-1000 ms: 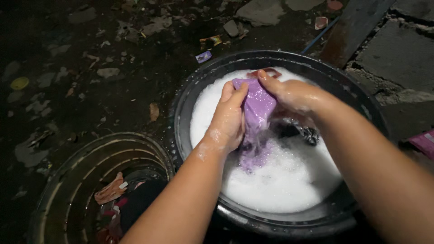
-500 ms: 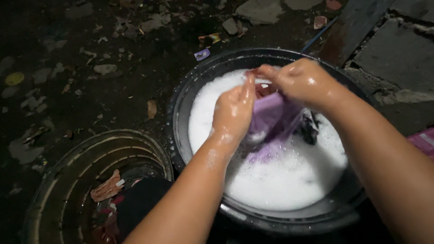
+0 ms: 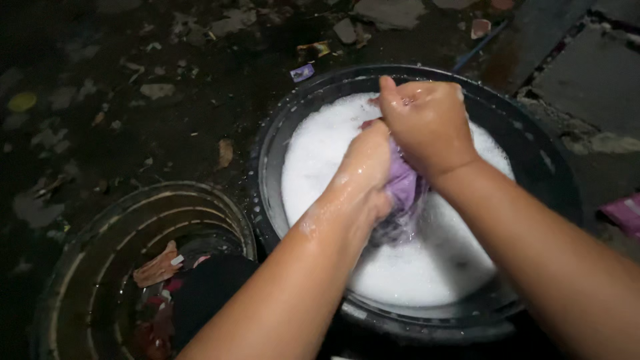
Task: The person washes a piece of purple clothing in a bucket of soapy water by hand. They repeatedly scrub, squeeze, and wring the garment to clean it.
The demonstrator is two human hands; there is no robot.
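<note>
A black round basin [image 3: 267,160] full of white soap foam [image 3: 413,267] sits on dark wet ground. Over the foam, my left hand [image 3: 363,173] and my right hand [image 3: 427,127] both clench a wet purple cloth [image 3: 405,187]. The right fist is above and partly over the left one, and the cloth is squeezed between them. Only a small bunch of purple fabric shows under the fists; the remainder is hidden by my hands and the suds.
A second dark ribbed tub [image 3: 127,247] stands at the lower left, holding water and dark and reddish clothes [image 3: 160,267]. Leaves and litter [image 3: 227,152] dot the muddy ground. Concrete slabs [image 3: 587,73] lie at the upper right, and a pink item [image 3: 625,212] sits at the right edge.
The purple cloth was held stretched up above the foam; my hands have closed together and bunched it low over the suds, with the right fist now on top.
</note>
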